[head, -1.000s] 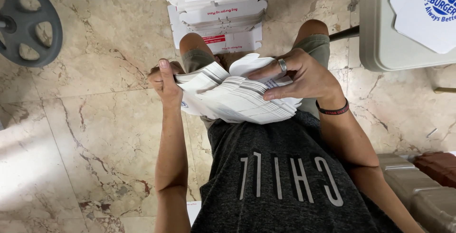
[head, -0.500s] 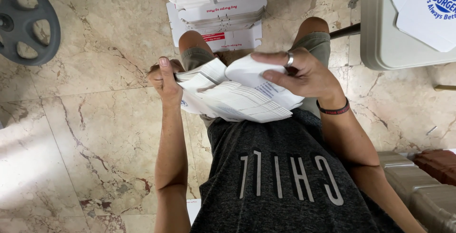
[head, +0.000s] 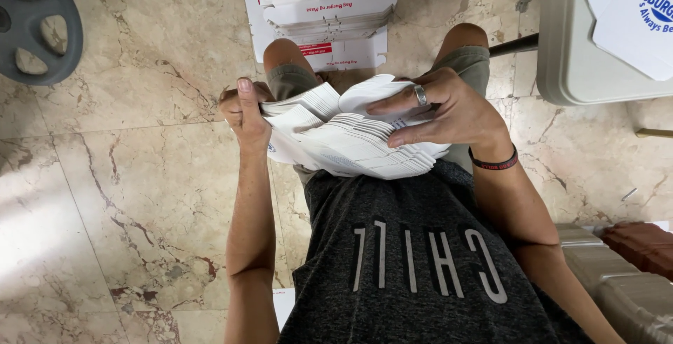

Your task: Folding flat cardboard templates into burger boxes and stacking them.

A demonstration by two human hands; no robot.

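A thick stack of flat white cardboard box blanks rests over my lap, fanned out at its edges. My left hand grips the stack's left end, thumb pointing up along it. My right hand, with a ring and a dark wristband, lies over the top right of the stack, fingers pinching and lifting the uppermost white sheet. I am seated, knees showing beyond the stack.
Another pile of white flat box blanks lies on the marble floor past my knees. A grey plastic table with printed white sheets stands at the upper right. A grey round reel sits upper left. Grey bins are lower right.
My right hand has shifted across the stack and lifted the top sheet; the sheets have fanned out more. My left hand holds its place.
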